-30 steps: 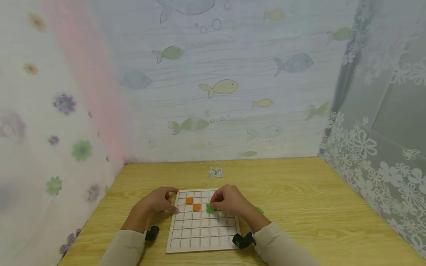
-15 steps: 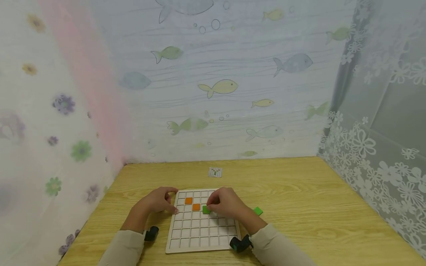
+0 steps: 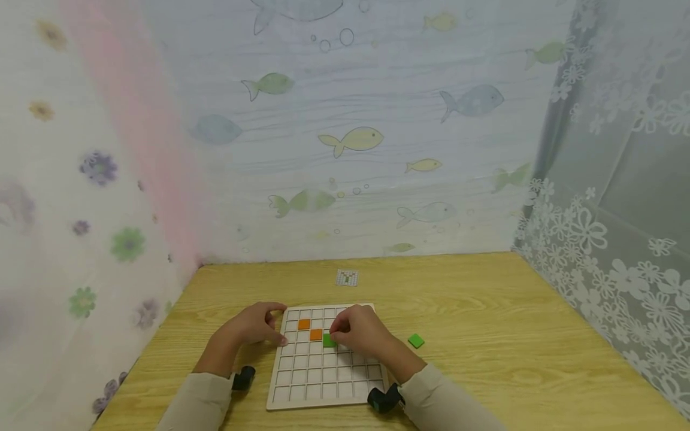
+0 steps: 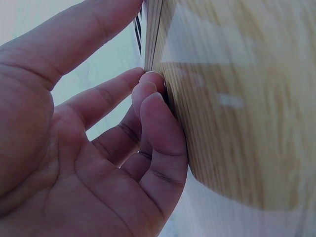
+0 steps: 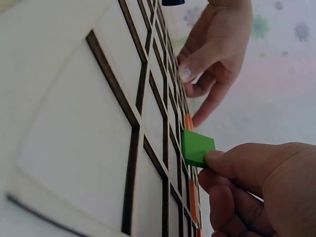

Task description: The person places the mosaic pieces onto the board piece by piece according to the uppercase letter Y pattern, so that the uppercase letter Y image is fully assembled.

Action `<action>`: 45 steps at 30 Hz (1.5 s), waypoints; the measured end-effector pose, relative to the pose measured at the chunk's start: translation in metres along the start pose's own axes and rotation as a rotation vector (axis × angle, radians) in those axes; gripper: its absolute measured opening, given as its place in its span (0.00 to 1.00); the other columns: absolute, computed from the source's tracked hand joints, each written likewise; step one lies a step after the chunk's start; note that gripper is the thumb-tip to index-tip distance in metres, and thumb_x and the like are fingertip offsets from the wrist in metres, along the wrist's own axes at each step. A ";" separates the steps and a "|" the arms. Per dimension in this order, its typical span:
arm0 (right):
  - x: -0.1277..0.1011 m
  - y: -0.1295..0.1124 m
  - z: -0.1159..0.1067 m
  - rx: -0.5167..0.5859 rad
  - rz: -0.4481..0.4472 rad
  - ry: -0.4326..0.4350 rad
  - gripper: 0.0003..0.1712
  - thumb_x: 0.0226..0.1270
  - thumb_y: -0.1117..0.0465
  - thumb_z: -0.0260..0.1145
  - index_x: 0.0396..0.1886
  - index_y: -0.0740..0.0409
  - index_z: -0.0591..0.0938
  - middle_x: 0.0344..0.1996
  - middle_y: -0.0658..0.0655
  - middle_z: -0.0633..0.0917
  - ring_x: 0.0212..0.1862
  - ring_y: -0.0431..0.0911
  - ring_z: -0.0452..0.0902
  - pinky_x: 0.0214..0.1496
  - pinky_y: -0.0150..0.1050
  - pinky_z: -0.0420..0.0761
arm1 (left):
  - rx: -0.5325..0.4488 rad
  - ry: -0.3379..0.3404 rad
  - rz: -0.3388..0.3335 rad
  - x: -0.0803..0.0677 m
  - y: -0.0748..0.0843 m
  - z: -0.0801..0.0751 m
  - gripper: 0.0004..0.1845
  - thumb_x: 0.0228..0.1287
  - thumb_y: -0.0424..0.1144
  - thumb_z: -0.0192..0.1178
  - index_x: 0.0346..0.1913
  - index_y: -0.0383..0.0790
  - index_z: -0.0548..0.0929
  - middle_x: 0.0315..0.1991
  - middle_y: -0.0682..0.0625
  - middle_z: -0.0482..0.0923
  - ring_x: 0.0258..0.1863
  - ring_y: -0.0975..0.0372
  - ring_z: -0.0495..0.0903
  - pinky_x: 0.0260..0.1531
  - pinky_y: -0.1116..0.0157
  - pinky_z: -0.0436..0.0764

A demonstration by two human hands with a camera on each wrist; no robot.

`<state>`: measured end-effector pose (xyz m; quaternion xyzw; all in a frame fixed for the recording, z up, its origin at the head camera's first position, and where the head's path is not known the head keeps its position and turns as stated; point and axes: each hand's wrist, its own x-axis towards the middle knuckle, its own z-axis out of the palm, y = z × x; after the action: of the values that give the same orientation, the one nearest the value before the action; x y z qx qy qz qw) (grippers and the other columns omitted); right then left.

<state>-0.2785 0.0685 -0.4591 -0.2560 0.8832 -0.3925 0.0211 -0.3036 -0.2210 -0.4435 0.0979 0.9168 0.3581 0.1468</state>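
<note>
The right hand [image 3: 360,330] pinches a green square tile [image 3: 329,340] between thumb and fingertips, its grip narrow and closed on the tile's edge; in the right wrist view the green square tile [image 5: 196,147] sits tilted just above the cells of the wooden grid board [image 5: 79,148], one edge low against the grid lines, and whether it touches the surface I cannot tell; two orange tiles [image 3: 309,329] lie in cells just to the left of that grip, stepped diagonally, the nearer one beside the green tile.

The left hand [image 3: 253,326] rests at the board's left edge, fingers curled against the rim and thumb stretched along it; the left wrist view shows the left hand [image 4: 94,148] with fingertips [image 4: 150,94] pressed to the thin side of the board, a grip that steadies rather than lifts.

A second green tile [image 3: 415,341] lies on the desk [image 3: 512,347] to the right of the right hand, apart from the board [image 3: 323,383]; a small patterned card [image 3: 347,278] lies beyond both hands, towards the fish-printed backdrop [image 3: 356,139].
</note>
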 end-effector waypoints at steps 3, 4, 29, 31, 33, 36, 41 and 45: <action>-0.001 -0.001 0.000 0.000 0.003 -0.002 0.04 0.68 0.62 0.73 0.32 0.52 0.90 0.27 0.43 0.87 0.29 0.34 0.80 0.35 0.32 0.80 | 0.003 0.000 0.000 0.000 0.000 0.000 0.46 0.51 0.38 0.82 0.75 0.40 0.73 0.31 0.47 0.75 0.26 0.59 0.68 0.26 0.62 0.68; -0.001 -0.001 0.000 -0.001 0.006 -0.003 0.04 0.68 0.62 0.73 0.32 0.51 0.91 0.27 0.43 0.88 0.29 0.34 0.80 0.35 0.32 0.80 | 0.006 0.001 -0.001 0.000 0.000 0.000 0.46 0.51 0.38 0.82 0.75 0.40 0.73 0.31 0.47 0.75 0.26 0.59 0.68 0.26 0.62 0.68; 0.000 0.000 -0.002 0.002 0.006 -0.033 0.04 0.68 0.62 0.74 0.32 0.52 0.91 0.27 0.43 0.88 0.30 0.33 0.79 0.35 0.32 0.79 | 0.018 0.009 -0.001 0.000 0.001 -0.002 0.47 0.50 0.39 0.83 0.74 0.41 0.73 0.30 0.47 0.74 0.26 0.59 0.69 0.27 0.62 0.68; 0.000 0.000 -0.002 -0.003 0.000 -0.036 0.04 0.67 0.62 0.74 0.32 0.52 0.91 0.26 0.43 0.88 0.29 0.33 0.78 0.35 0.32 0.79 | 0.014 0.008 -0.001 -0.001 0.001 -0.002 0.47 0.50 0.39 0.83 0.74 0.41 0.73 0.30 0.47 0.74 0.26 0.59 0.68 0.27 0.62 0.68; 0.000 0.000 -0.002 -0.011 -0.008 -0.040 0.04 0.67 0.62 0.74 0.31 0.52 0.91 0.26 0.42 0.88 0.28 0.33 0.78 0.34 0.31 0.79 | 0.009 0.007 -0.002 -0.001 0.001 -0.001 0.46 0.50 0.39 0.83 0.74 0.40 0.73 0.30 0.47 0.74 0.26 0.59 0.68 0.27 0.62 0.68; -0.001 0.000 -0.002 -0.020 -0.018 -0.047 0.04 0.67 0.62 0.75 0.30 0.52 0.91 0.25 0.42 0.87 0.27 0.33 0.77 0.33 0.31 0.79 | 0.010 0.007 -0.002 -0.001 0.001 -0.001 0.46 0.51 0.39 0.82 0.74 0.40 0.73 0.30 0.47 0.74 0.26 0.59 0.68 0.27 0.62 0.68; -0.001 0.000 -0.001 -0.026 -0.021 -0.055 0.05 0.66 0.63 0.75 0.29 0.51 0.91 0.24 0.42 0.87 0.27 0.33 0.77 0.33 0.31 0.78 | 0.017 0.011 -0.003 -0.001 0.000 0.000 0.46 0.50 0.39 0.83 0.74 0.40 0.73 0.30 0.47 0.74 0.26 0.59 0.68 0.27 0.62 0.68; -0.001 0.000 -0.002 -0.034 -0.015 -0.056 0.05 0.66 0.62 0.75 0.29 0.50 0.91 0.24 0.41 0.87 0.27 0.33 0.77 0.33 0.31 0.78 | 0.013 0.014 -0.003 0.000 0.000 0.001 0.46 0.50 0.39 0.83 0.74 0.40 0.73 0.29 0.47 0.74 0.26 0.59 0.68 0.26 0.62 0.68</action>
<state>-0.2779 0.0699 -0.4579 -0.2736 0.8869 -0.3701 0.0384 -0.3029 -0.2206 -0.4437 0.0953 0.9202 0.3527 0.1403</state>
